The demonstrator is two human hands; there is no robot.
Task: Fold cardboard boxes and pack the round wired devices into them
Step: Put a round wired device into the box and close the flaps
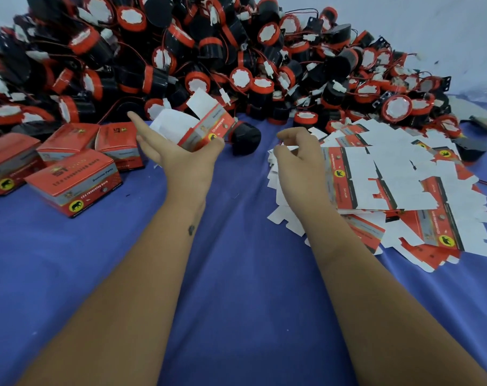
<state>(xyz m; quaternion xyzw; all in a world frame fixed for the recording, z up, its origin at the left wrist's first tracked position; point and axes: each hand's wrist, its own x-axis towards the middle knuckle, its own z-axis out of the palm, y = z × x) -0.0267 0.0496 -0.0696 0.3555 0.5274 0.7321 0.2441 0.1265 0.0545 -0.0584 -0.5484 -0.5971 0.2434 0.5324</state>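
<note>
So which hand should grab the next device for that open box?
Right hand: it holds nothing and hangs nearest the loose device. The left hand is carrying the box.

- A heap of round wired devices (pixel 236 51) lies along the back of the counter (pixel 236 274).
- Folded boxes (pixel 72 185) stand at the left, before the heap.
- Flat box blanks (pixel 389 176) lie stacked at the right.
- One half-folded box (pixel 206 126) sits between them, centre.

Even, soft light with faint shadows; wide-angle bending stretches the near forearms (strongest at the edges), and the far heap looks slightly smeared, colours vivid
</note>
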